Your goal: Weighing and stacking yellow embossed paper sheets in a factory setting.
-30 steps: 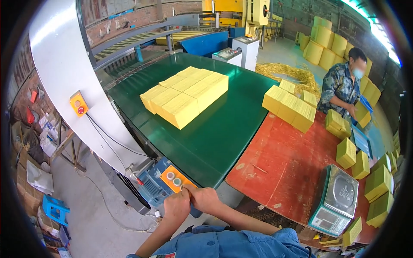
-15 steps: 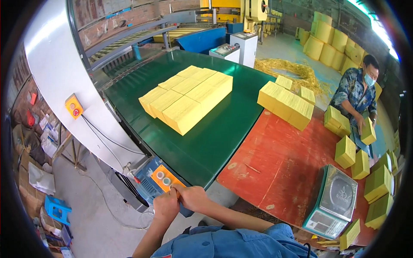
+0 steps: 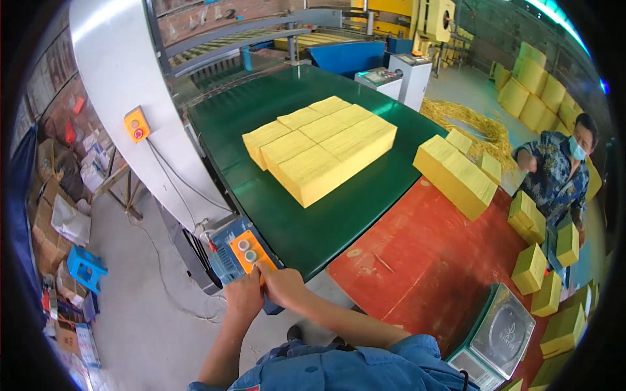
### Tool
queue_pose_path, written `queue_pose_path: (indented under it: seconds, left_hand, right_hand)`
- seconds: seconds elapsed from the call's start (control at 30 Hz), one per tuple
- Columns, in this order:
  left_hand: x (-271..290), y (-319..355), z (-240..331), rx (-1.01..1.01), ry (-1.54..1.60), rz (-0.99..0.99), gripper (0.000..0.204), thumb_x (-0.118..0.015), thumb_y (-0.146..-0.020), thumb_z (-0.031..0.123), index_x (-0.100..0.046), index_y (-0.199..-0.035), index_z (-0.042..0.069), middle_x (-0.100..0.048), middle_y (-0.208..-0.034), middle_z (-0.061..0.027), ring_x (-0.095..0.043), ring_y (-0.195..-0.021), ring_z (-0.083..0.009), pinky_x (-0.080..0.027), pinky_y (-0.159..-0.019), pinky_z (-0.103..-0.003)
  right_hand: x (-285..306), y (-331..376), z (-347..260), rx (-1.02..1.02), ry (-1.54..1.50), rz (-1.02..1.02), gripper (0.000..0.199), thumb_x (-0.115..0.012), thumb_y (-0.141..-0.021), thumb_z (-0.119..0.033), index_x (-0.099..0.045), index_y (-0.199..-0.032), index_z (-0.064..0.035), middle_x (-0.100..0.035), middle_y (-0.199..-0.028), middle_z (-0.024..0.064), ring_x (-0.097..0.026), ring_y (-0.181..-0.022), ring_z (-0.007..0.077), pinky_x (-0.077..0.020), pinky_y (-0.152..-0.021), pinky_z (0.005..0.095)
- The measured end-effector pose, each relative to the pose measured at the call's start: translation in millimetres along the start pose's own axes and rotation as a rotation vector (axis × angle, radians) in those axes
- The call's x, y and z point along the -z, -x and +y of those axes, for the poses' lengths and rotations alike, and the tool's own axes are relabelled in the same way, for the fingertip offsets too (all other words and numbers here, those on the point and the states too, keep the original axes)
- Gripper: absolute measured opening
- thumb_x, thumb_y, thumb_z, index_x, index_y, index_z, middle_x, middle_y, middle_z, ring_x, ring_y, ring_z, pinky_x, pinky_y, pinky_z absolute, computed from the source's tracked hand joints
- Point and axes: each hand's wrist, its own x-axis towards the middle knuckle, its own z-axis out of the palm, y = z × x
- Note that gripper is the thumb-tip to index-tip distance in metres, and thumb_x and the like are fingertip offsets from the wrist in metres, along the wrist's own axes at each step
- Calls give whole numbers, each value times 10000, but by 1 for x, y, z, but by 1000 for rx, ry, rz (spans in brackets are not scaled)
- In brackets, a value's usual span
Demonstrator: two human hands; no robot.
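Box (image 3: 262, 251), orange, bears 2 round buttons (image 3: 250, 256); left fingers (image 3: 253, 280), right fingers (image 3: 264, 271) at near edge, grip unclear.

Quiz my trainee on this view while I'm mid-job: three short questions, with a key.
1. Where are the left hand and right hand?
A) at the white panel
B) at the orange box beside the green belt
C) on the floor
2. True or false: the scale stands on the green belt.
3. Fill in: the blocks on the belt are ____ in colour.

Key: 1. B. 2. False; the scale stands on the red table. 3. Yellow.
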Motion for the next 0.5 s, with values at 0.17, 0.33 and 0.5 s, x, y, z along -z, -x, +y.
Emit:
queue_pose_path:
  seconds: [0.17, 0.33, 0.5]
  left_hand:
    - [-3, 0, -5, -34, 42, 70, 271, -615, -824, 127, -615, -1071, 15, -683, -705, -140, -688, -623, -321, -526, -552, -446]
    - [6, -7, -8, -68, 26, -35, 237, -598, -837, 136, -629, -1036, 11, -684, -715, -138, -688, -638, -319, -524, -564, -443]
    - [21, -18, -18, -197, 31, -113, 170, -585, -841, 147, -633, -947, 23, -687, -721, -138, -683, -639, -318, -516, -562, -440]
  right_hand:
    - [10, -4, -4, 14, -20, -34, 539, -672, -818, -181, -519, -1321, -58, -685, -663, 122, -683, -588, 335, -514, -513, 459]
    - [16, -3, -7, -15, -33, -39, 532, -670, -826, -184, -521, -1323, -65, -692, -685, 127, -684, -602, 343, -515, -521, 463]
    - [20, -2, -14, -120, -54, -128, 447, -636, -883, -205, -547, -1304, -84, -710, -766, 145, -698, -676, 353, -533, -578, 478]
